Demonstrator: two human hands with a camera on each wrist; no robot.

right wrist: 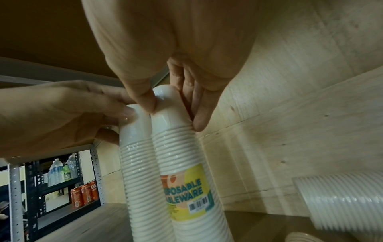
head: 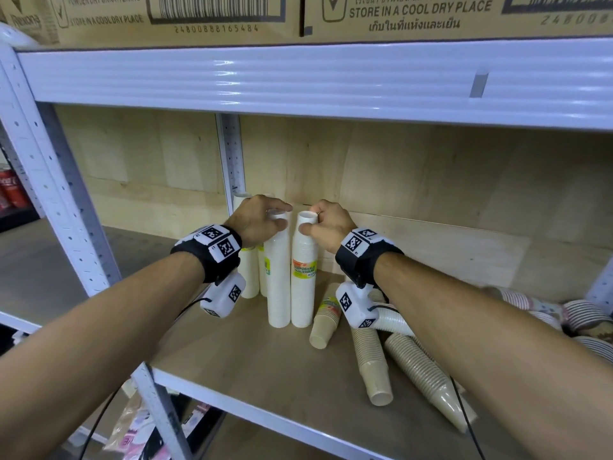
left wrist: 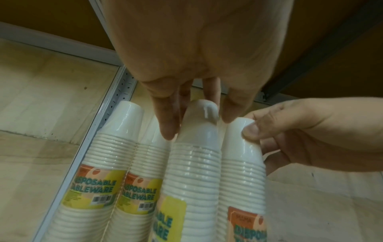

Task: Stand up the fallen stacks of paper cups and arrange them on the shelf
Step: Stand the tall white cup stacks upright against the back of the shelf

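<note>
Several white cup stacks in clear wrap stand upright at the shelf's back. My left hand [head: 282,214] grips the top of one white stack [head: 278,283]; in the left wrist view, thumb and fingers of that hand [left wrist: 199,121] curl round its top cup [left wrist: 196,131]. My right hand [head: 310,222] pinches the top of the neighbouring labelled stack [head: 303,293], which touches the first; the right wrist view shows this hand [right wrist: 174,116] with its thumb [right wrist: 145,101] on the stack's [right wrist: 176,147] top cup. Two more upright stacks [left wrist: 120,139] stand behind to the left.
Fallen beige stacks [head: 371,363] [head: 428,376] and a short one [head: 325,323] lie on the shelf board [head: 252,370] to the right. A fallen white stack [head: 394,320] and patterned stacks [head: 583,313] lie further right. A metal upright [head: 232,161] stands behind; the upper shelf [head: 298,84] is close overhead.
</note>
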